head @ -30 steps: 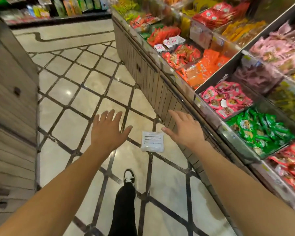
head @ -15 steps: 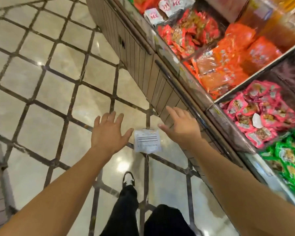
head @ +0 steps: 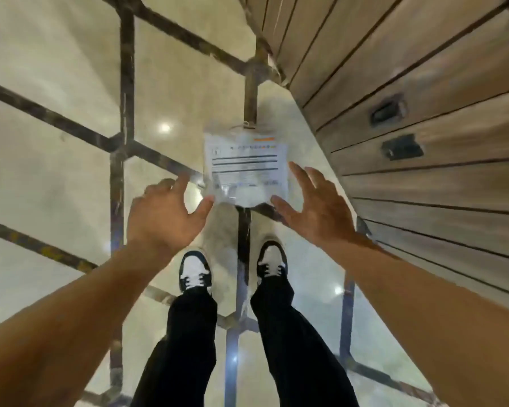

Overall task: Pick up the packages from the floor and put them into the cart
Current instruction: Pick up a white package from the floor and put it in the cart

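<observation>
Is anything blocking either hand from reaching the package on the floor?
Nothing visible. The package lies flat on the floor, with the left hand and right hand open on either side.

A glossy cream marble floor (head: 56, 69) fills most of the view, crossed by dark inlaid bands (head: 121, 83) that form a lattice and dotted with small bright reflections of lights. Along the right runs a wooden slatted cabinet front (head: 423, 83) with two dark recessed handles (head: 388, 111), one above the other. At bottom centre stand two black-and-white sneakers (head: 195, 270) below black trouser legs (head: 188, 348), toes pointing up the frame.
</observation>
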